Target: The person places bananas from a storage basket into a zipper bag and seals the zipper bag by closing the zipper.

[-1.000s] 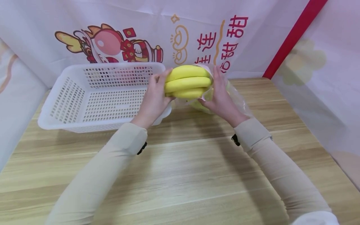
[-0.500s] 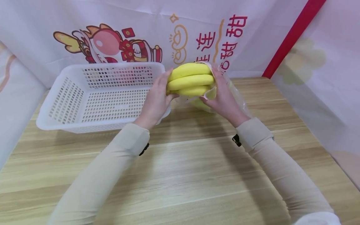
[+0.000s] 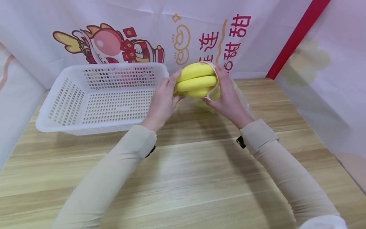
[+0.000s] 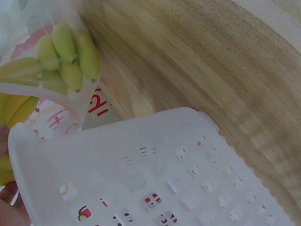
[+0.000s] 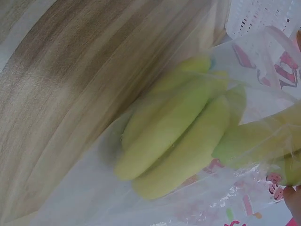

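A bunch of yellow bananas (image 3: 197, 84) is held up between both hands in the head view. My left hand (image 3: 161, 103) grips its left end, thumb below and fingers above. At the other end, my right hand (image 3: 228, 101) holds the rim of a clear plastic bag (image 3: 241, 95), and the bag's mouth surrounds the bananas' right end. Through the film in the right wrist view, a second bunch of bananas (image 5: 174, 136) shows inside the bag. The left wrist view catches only part of my left hand (image 4: 11, 207) behind the basket's corner.
A white perforated plastic basket (image 3: 85, 128) stands to the left on the wooden table (image 3: 194, 178), its right end beside my left hand. Printed white cloth (image 3: 183, 12) with a cartoon and red characters closes off the back and sides.
My left hand has moved slightly right with the bananas, and their right end sits a little deeper in the bag's mouth. My right hand has barely moved.
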The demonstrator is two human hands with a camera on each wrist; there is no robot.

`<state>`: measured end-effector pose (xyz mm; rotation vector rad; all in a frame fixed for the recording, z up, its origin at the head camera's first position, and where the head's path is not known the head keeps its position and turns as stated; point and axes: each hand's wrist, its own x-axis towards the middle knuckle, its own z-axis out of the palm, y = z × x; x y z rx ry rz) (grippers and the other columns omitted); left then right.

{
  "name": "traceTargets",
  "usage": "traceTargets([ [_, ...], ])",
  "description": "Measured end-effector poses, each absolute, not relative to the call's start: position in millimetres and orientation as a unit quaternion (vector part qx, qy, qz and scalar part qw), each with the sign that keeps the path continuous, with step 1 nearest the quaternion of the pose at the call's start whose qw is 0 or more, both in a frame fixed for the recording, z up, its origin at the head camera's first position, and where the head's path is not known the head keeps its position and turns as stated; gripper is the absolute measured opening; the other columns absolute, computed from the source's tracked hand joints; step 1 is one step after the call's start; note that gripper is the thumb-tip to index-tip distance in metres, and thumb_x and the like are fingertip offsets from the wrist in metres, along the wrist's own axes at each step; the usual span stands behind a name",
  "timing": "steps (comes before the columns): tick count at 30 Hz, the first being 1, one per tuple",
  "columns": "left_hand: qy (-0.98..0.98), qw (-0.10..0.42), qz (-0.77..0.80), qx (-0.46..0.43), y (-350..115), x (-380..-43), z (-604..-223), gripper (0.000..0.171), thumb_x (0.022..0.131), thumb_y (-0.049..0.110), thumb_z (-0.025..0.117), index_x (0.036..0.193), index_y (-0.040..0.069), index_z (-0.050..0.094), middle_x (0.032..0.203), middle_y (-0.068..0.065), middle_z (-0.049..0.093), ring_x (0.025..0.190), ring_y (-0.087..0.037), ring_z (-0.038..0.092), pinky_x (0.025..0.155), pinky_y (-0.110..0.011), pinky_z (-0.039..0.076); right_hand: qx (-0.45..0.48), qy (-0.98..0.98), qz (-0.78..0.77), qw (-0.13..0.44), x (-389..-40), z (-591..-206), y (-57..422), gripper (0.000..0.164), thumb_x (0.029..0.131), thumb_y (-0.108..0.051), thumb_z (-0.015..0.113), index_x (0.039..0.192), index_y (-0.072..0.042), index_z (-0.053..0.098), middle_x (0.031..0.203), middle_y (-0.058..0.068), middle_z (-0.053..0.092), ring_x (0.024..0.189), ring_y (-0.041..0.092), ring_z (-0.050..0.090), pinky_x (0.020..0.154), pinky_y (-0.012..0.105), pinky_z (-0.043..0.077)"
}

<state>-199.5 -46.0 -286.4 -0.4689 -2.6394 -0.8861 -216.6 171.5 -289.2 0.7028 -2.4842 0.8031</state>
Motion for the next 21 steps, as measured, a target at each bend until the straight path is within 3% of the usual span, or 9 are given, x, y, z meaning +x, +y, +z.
traceTargets([
  [8,-0.928,0.155,-0.29,-0.176,-41.8,-200.7,-286.3,0.073,0.094,0.016,0.058,0.153,0.031,0.018,0.139,-0.011,0.051,0.125,-0.03,0.049,0.109,-0.042,0.041,0.246,-0.901,0.287,0.213,-216.3,-285.3,171.2,0.092,0.075,-0.013,0.08,0.147,-0.001,0.026,0.156,0.02,0.024,0.146,0.033,0.023,0.123,0.045,0.014],
  [11,-0.922,0.153,-0.31,-0.177,-39.8,-201.6,-286.8,0.075,0.093,0.012,0.058,0.154,0.025,0.016,0.141,-0.012,0.051,0.124,-0.03,0.051,0.109,-0.041,0.041,0.246,-0.9,0.288,0.216,-216.7,-284.4,170.7,0.091,0.074,-0.012,0.08,0.147,0.001,0.027,0.155,0.021,0.025,0.145,0.035,0.024,0.122,0.046,0.016],
  [15,-0.913,0.144,-0.34,-0.173,-37.6,-202.4,-289.8,0.066,0.093,0.009,0.056,0.149,0.011,0.022,0.132,-0.018,0.057,0.114,-0.031,0.059,0.101,-0.039,0.048,0.241,-0.904,0.283,0.211,-216.6,-284.1,169.9,0.091,0.074,-0.013,0.081,0.147,0.001,0.028,0.155,0.021,0.026,0.145,0.035,0.024,0.122,0.046,0.016],
  [17,-0.914,0.136,-0.343,-0.17,-37.0,-202.5,-291.1,0.061,0.094,0.01,0.055,0.147,0.009,0.025,0.127,-0.019,0.059,0.111,-0.031,0.06,0.099,-0.039,0.05,0.24,-0.905,0.279,0.211,-216.5,-284.0,169.7,0.091,0.075,-0.014,0.081,0.147,0.001,0.028,0.155,0.021,0.028,0.144,0.034,0.025,0.122,0.045,0.017],
  [21,-0.915,0.125,-0.344,-0.172,-36.3,-202.8,-291.4,0.061,0.093,0.009,0.054,0.147,0.01,0.028,0.134,-0.017,0.055,0.121,-0.03,0.054,0.107,-0.039,0.044,0.241,-0.908,0.265,0.219,-216.5,-284.1,169.2,0.09,0.075,-0.015,0.081,0.146,0.003,0.03,0.154,0.021,0.03,0.144,0.034,0.027,0.122,0.045,0.018],
])
